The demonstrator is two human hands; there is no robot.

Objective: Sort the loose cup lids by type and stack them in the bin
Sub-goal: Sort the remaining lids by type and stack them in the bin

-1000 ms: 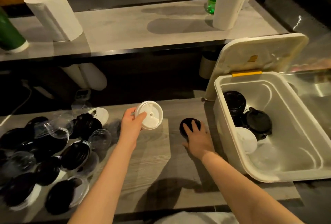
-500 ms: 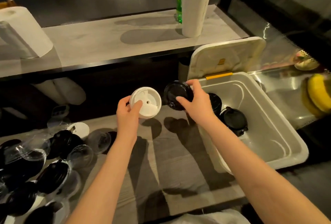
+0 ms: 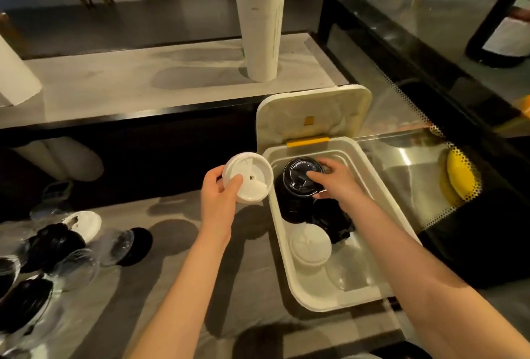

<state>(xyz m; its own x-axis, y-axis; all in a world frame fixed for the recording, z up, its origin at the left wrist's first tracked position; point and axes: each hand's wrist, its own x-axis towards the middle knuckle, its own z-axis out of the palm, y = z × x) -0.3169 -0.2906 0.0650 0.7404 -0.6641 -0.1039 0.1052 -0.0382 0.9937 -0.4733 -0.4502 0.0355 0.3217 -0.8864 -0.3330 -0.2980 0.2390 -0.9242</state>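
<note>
Now, at the grey counter [image 3: 258,287], your right hand [image 3: 338,186] grips a black lid [image 3: 298,178], thumb across its top and fingers curled over its far edge, at the top of the black lid stack [image 3: 289,209] in the far end of the white bin [image 3: 276,244]. Your left hand [image 3: 218,201] pinches a white lid [image 3: 252,180] between thumb and fingers, in the air just left of the bin's rim. White lids [image 3: 310,245] sit mid-bin. Loose lids [image 3: 57,246], black, clear and white, lie scattered at the counter's left. The bin's cover [image 3: 312,113] stands open.
</note>
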